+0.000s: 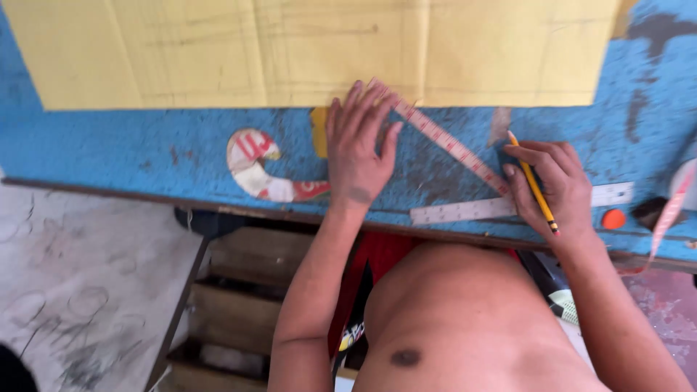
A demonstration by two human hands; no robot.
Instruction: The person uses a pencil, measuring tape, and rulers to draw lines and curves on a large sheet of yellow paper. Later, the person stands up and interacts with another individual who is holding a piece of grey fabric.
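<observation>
My left hand (357, 149) lies flat, fingers spread, on the upper end of a pinkish tape-like ruler (443, 138) that runs diagonally across the blue table (131, 149). My right hand (552, 185) presses the lower end of that ruler and grips a yellow pencil (536, 187), tip pointing up. A large yellow sheet of paper (312, 51) with faint pencil lines covers the far part of the table, just beyond my left fingertips. A white flat ruler (472, 210) lies along the near edge under my right hand.
A curved white-and-red template (255, 170) lies left of my left hand. A small orange round object (613, 218) and a dark lump (648, 210) sit at the right, beside a pink tape (671, 207). Wooden steps (232, 305) and grey floor (72, 276) lie below the table edge.
</observation>
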